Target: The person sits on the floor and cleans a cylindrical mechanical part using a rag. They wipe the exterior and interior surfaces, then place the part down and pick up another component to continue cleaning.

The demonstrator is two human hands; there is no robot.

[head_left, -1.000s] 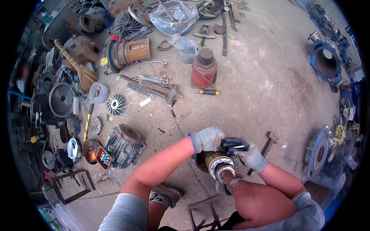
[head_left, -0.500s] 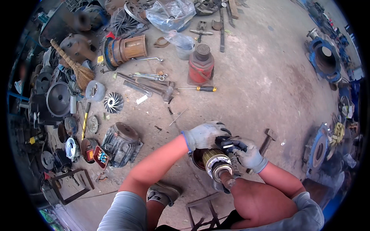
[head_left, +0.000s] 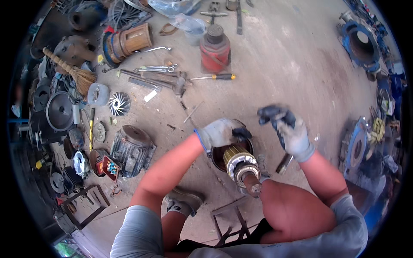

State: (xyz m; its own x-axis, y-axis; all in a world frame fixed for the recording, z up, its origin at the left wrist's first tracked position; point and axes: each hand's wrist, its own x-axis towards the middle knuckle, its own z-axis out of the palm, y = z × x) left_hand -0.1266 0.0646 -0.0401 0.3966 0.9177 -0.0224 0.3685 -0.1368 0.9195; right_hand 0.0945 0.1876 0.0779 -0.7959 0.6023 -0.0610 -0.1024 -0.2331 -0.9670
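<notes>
A motor rotor (head_left: 237,155) with a copper-coloured core and a thick steel shaft (head_left: 249,180) slants up toward me between my legs. Its far end sits inside a dark round housing (head_left: 218,160). At the rim of that housing, my left hand (head_left: 219,132), in a grey glove with black fingertips, is closed with its fingers curled under. Whatever they grip is hidden. Apart from the rotor, my right hand (head_left: 292,131) is raised to the right in a matching glove. Its bent fingers are smeared by motion. Below it lies a hammer (head_left: 284,163), partly covered by my wrist.
A finned motor body (head_left: 134,150) stands on the left. Ahead are a red bottle jack (head_left: 215,51), a screwdriver (head_left: 221,77), spanners (head_left: 157,68) and a white-bladed fan (head_left: 119,104). A metal frame (head_left: 230,215) lies near my feet. Blue castings (head_left: 359,47) line the right.
My right hand has parted from my left and moved up and to the right. My left hand stays by the rotor's far end. The whole view has shifted slightly.
</notes>
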